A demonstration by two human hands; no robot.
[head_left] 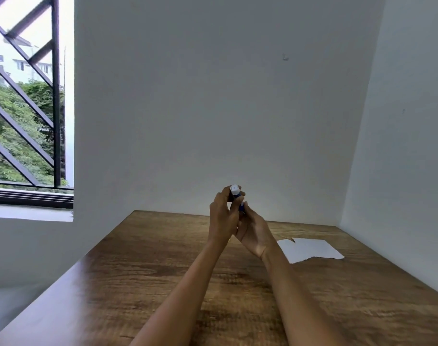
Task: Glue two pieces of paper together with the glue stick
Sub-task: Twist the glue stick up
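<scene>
A blue glue stick [240, 203] with a white cap [234, 189] is held up above the far part of the wooden table [143, 275]. My left hand [223, 216] grips its upper end around the cap. My right hand [254, 231] holds the lower blue body from below. Most of the stick is hidden by my fingers. Two white pieces of paper [310, 249] lie flat on the table to the right of my right wrist, side by side with torn edges.
White walls close in behind and to the right of the table. A window with a dark diagonal grille [26, 101] is at the left, with a ledge below it. The table's left edge runs diagonally toward the bottom left.
</scene>
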